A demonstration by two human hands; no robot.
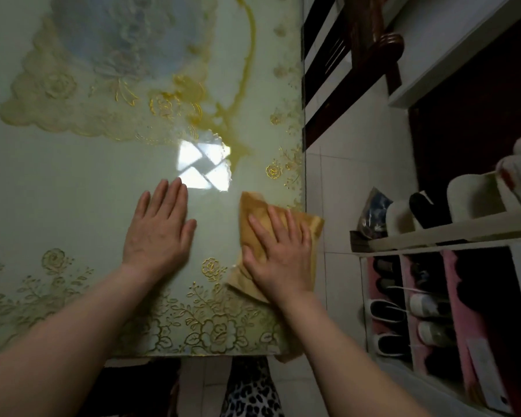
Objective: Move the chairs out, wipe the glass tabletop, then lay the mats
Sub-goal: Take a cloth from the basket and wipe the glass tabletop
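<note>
- Centrally, the glass-topped surface (73, 188) fills the left and middle of the frame, pale green with a gold floral lace pattern showing along its near edge and right edge.
- A folded mustard-yellow wiping cloth (254, 212) lies on the glass at the lower right of the surface, close to the right edge, with one corner reaching past that edge.
- The right hand (278, 257) presses flat on the cloth, fingers straight and slightly spread, nothing curled round the fabric.
- The left hand (158, 227) rests palm down on the bare glass just left of the cloth, fingers straight and held together; it touches the glass only and is apart from the cloth.
- A bright window reflection (203, 167) sits on the glass just beyond the left hand's fingertips.
- A scalloped gold lace mat (54, 94) with a bluish centre shows in the upper left of the frame; whether it lies on or under the glass cannot be told.
- A dark wooden chair (370, 40) stands at the upper right, off the surface's right edge, on the white tiled floor (337, 188).
- A white shoe rack (433, 236) takes up the right side of the frame, with slippers on its top shelf and pairs of shoes in the compartments below.
- Leopard-print fabric (250, 389) shows at the bottom centre, below the near edge of the surface.
</note>
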